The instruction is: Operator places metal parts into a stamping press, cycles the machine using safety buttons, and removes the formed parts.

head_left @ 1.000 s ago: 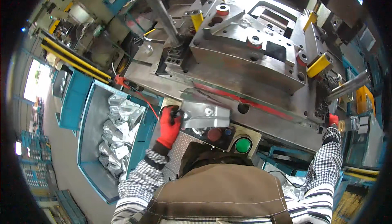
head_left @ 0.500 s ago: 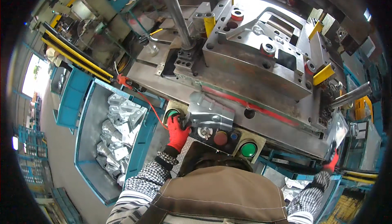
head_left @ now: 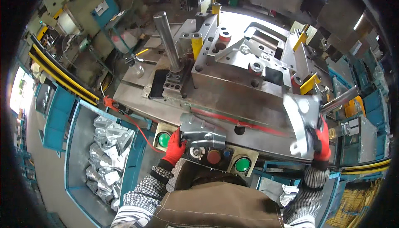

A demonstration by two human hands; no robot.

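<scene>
My left hand [head_left: 174,150], in a red and black glove, is closed on the left end of a grey stamped metal part [head_left: 203,133]. That part lies at the front edge of the press bed, above the control panel [head_left: 214,157]. At the right, my right hand [head_left: 322,142], gloved alike, grips a shiny, bent sheet-metal part [head_left: 302,113] by its right side and holds it up over the bed's right front corner. Behind stands a heavy steel die [head_left: 241,82] with an angular metal piece [head_left: 232,53] on top.
Green push buttons [head_left: 163,139] flank the panel. At the left stands a blue-rimmed bin [head_left: 70,161] with many metal parts [head_left: 108,157]. Steel guide posts [head_left: 168,41] rise beside the die. A red cable [head_left: 141,132] hangs along the bed's left front.
My right hand has risen and moved inward, bringing the shiny part up over the bed's corner. My left hand now grips the grey part's end. The whole view has shifted slightly.
</scene>
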